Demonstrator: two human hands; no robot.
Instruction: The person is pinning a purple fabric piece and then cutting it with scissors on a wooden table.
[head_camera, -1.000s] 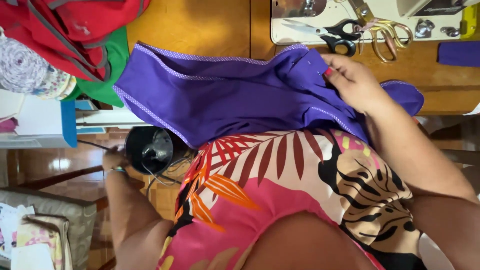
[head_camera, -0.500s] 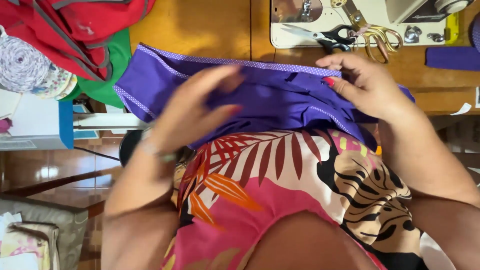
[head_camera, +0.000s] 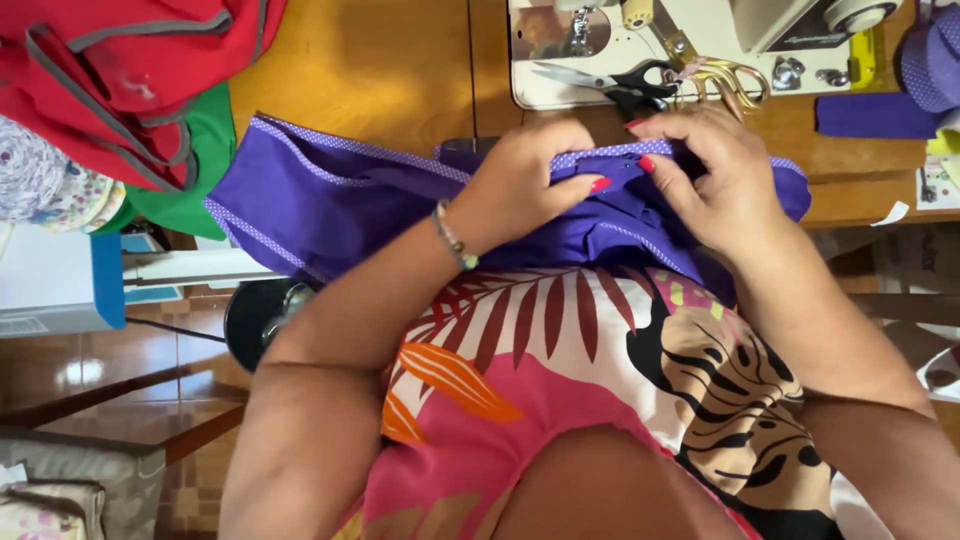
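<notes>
Purple fabric (head_camera: 330, 205) lies over the near edge of the wooden table (head_camera: 380, 70) and hangs partly onto the person's lap, with a dotted trim running along its borders. Both hands meet at its upper edge. The left hand (head_camera: 520, 180) pinches the dotted trim between thumb and fingers, so the grip is narrow and closed on the cloth. The right hand (head_camera: 715, 180) presses and folds the same edge just beside it, fingers curled over the fabric and holding it too.

I judge that the step in hand is to fold or align this trimmed edge. To do it well, the two hands should keep close together, hold the fold flat, and let the trim line stay straight between the fingers; the loose part on the left should not pull down and twist the edge.

Just behind the hands sits a sewing machine (head_camera: 700, 40) on the table, with black-handled scissors (head_camera: 610, 80) and a gold-handled pair (head_camera: 730, 80) lying on its base. A smaller purple piece (head_camera: 865, 115) rests to the right, apart from the main fabric. At the far left is a red garment (head_camera: 110, 70) over a green one (head_camera: 200, 170). Under the fabric, the lap shows a dress (head_camera: 560, 380) with leaf pattern in pink, orange and black
</notes>
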